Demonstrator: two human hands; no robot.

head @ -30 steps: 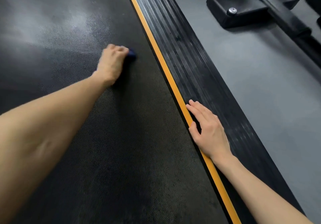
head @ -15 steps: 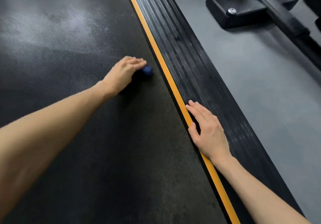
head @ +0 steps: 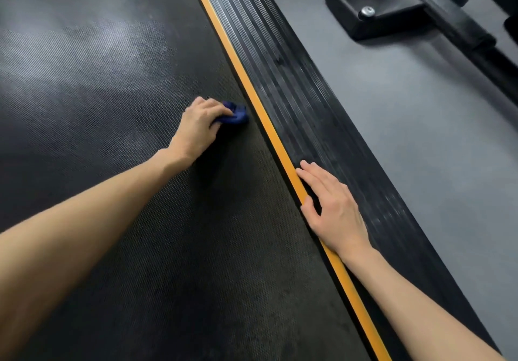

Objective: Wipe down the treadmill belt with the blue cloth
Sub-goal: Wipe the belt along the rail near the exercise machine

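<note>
Two hands, left hand [head: 199,125] gripping blue cloth [head: 235,114] (bunched), right hand [head: 333,209] flat.

Bunched blue cloth [head: 234,114] on textured black belt [head: 117,114]

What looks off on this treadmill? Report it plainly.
Nothing is damaged or spilled. The treadmill belt carries pale hazy patches at far left, dust or glare, I cannot tell. The left hand grips the blue cloth balled small beside the orange stripe.

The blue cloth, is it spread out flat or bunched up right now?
Bunched up. The blue cloth shows only as a small wad poking out past the fingers of the left hand, which grips it against the treadmill belt.
</note>
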